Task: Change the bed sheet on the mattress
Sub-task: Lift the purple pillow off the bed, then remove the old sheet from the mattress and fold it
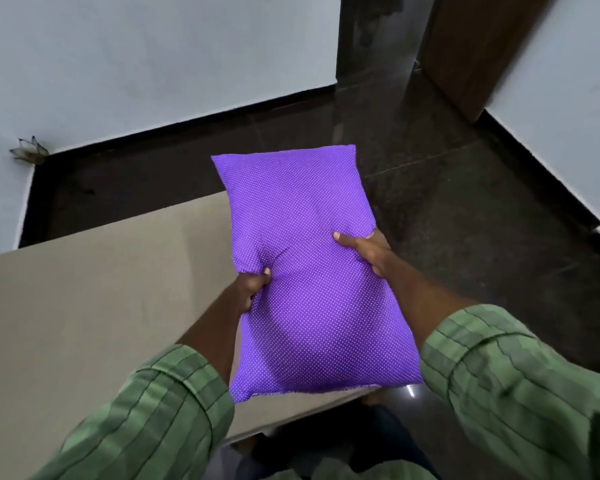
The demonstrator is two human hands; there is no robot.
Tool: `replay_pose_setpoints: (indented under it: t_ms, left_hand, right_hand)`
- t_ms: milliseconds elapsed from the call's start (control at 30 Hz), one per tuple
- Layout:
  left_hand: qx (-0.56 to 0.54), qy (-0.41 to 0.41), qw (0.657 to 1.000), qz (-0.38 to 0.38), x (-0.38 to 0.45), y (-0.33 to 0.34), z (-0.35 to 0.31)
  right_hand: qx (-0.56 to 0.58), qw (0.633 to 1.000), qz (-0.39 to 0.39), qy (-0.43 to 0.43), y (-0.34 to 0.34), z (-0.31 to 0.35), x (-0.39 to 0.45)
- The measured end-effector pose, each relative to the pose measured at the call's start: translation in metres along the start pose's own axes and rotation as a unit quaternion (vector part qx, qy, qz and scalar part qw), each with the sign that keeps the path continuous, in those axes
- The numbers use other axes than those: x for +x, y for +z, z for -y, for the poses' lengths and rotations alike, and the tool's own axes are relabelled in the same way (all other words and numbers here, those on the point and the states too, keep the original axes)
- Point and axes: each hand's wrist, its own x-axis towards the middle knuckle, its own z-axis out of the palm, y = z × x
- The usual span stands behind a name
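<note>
Purple pillow (312, 271) is up off the bare mattress (84, 306) because we squeeze its sides with our left hand (252, 289) and right hand (368, 251), probably clearing room.

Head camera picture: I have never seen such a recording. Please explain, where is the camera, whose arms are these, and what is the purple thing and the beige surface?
There is no machine here. A person wears one wide-angle camera on the head, and it looks forward and down, so you see that person's own two arms in green striped sleeves.

The purple thing is a pillow with small white dots. Both hands hold it by its sides: the left hand grips its left edge, with fingers curled into the fabric, and the right hand holds its right edge, thumb on top.

The beige surface below is the mattress; the part in view seems to have no sheet on it. Around it are a dark shiny floor and white walls.
</note>
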Motion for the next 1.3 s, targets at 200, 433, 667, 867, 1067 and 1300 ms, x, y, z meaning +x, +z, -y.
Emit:
replay_pose_setpoints:
  t_ms: [200, 433, 667, 867, 1067, 1300]
  left_hand:
    - [0.326, 0.040, 0.936, -0.123, 0.031, 0.075, 0.003]
    - [0.564, 0.159, 0.801, 0.119, 0.011, 0.148, -0.014]
    - [0.534, 0.178, 0.825, 0.048, -0.022, 0.139, -0.035]
    - [0.546, 0.204, 0.812, 0.003, -0.087, 0.093, -0.014]
    - [0.526, 0.197, 0.825, -0.064, -0.178, -0.012, 0.040]
    - [0.490, 0.137, 0.836, -0.207, -0.275, -0.157, 0.110]
  right_hand:
    - [-0.385, 0.915, 0.114, -0.044, -0.036, 0.010, 0.048]
    - [-0.595, 0.774, 0.194, -0.093, -0.011, -0.033, 0.019]
    - [-0.640, 0.737, 0.184, -0.114, -0.006, -0.015, -0.018]
    - [-0.674, 0.703, 0.168, -0.151, 0.041, -0.011, -0.090]
    - [-0.686, 0.669, 0.193, -0.212, 0.141, -0.027, -0.195]
    - [-0.656, 0.631, 0.259, -0.324, 0.287, -0.054, -0.312]
